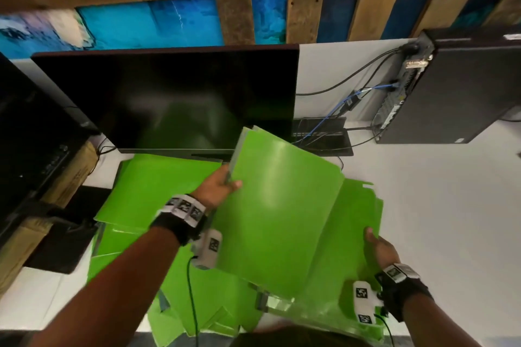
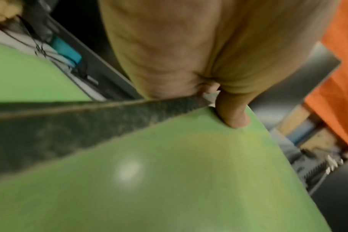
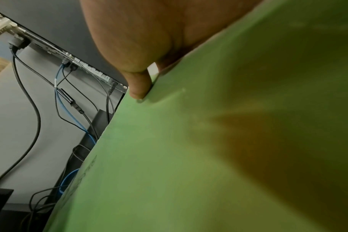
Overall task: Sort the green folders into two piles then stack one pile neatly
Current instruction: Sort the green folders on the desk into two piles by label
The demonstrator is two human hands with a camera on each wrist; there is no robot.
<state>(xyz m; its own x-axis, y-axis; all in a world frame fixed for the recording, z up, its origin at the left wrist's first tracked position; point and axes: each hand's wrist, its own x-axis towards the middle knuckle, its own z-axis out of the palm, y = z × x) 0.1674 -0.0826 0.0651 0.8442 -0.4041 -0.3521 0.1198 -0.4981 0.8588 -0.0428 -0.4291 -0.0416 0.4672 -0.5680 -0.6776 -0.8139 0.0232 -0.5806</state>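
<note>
Left pile: flat glossy green folders [image 1: 158, 186] are laid below the black monitor [image 1: 169, 98].
Left hand [image 1: 217, 189]: curled, pinching the lifted green folder bundle [image 1: 279, 205].
Right hand [image 1: 379, 248]: the bundle's right edge is gripped.
Progress: sorting is judged unfinished; loose green folders [image 1: 203, 307] are left.
Room: bare white desk [image 1: 451, 205] is offered rightward.

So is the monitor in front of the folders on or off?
It looks off: the monitor screen is plain black, showing only a faint green reflection of the folders.
</note>
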